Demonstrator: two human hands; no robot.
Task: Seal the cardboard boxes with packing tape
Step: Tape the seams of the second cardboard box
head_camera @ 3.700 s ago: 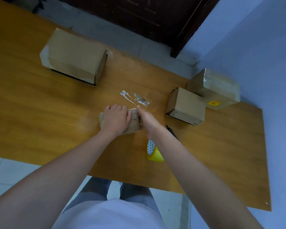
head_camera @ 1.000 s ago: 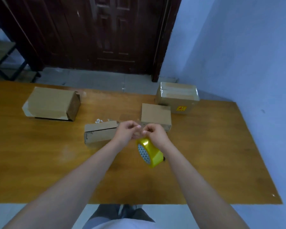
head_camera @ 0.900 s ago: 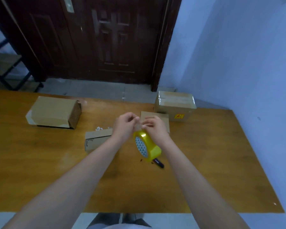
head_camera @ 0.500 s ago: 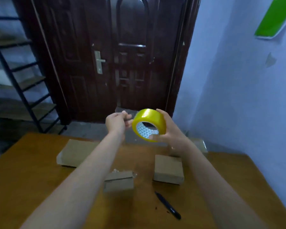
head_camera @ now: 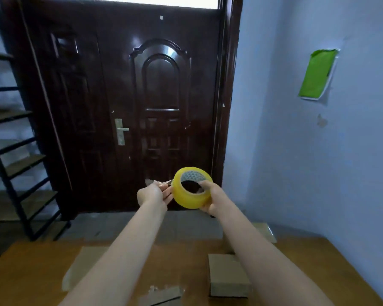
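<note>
Both arms stretched forward at chest height, right hand [head_camera: 212, 198] gripping the yellow roll of packing tape [head_camera: 191, 187] with thumb through its core, left hand [head_camera: 154, 193] fingers pinching the tape's loose end, brown cardboard boxes [head_camera: 227, 276] on the wooden table [head_camera: 27, 277] below.

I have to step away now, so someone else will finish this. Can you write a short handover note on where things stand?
Right hand grips the yellow packing tape roll, held up in the air above the table.
Left hand pinches the tape's free end beside the roll.
Small cardboard box lies under the right arm; another box at the bottom edge; a larger box under the left arm.
Done: tape end found. Left: pull out a strip and seal the boxes.
</note>
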